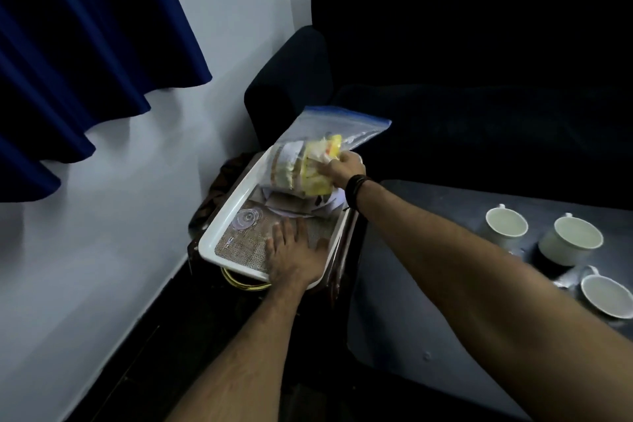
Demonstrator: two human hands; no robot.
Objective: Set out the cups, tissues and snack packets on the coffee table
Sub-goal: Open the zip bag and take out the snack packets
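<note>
The right hand (346,168) grips a clear, crinkled zip bag (318,154) of yellow snack packets, lifted just above the far end of a white rectangular tray (219,233). The left hand (294,255) lies flat, fingers spread, on the tray's woven mat. Three round white cups (570,243) stand on the dark coffee table (428,319), right.

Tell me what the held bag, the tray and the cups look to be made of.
Bag in the right hand: thin clear plastic, see-through, with a blue zip strip. Tray under the left hand: white, smooth and faintly glossy, likely plastic or melamine; cannot tell which. Cups on the table: white glazed ceramic by their sheen, thick rims and handles, probably.
</note>
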